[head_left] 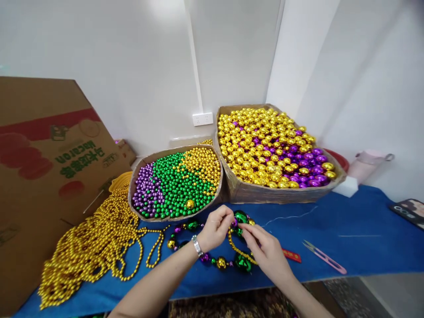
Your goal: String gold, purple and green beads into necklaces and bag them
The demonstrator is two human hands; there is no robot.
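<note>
My left hand (217, 227), with a silver watch at its wrist, is closed in a pinch; what lies between its fingertips is hidden. Close beside it, my right hand (265, 247) pinches a part of a bead necklace (221, 263) near small purple and green beads. The necklace lies in a loop on the blue cloth, with large and small green, gold and purple balls. A short gold bead strand (238, 251) hangs down between the hands, passing behind my right fingers.
Behind stand a box of small beads (175, 185) and a box of larger balls (271, 152). Gold bead strands (89, 243) heap at left beside a carton (43, 176). At right lie pink thread snips (326, 258), a red tag (292, 255) and a phone (409, 210).
</note>
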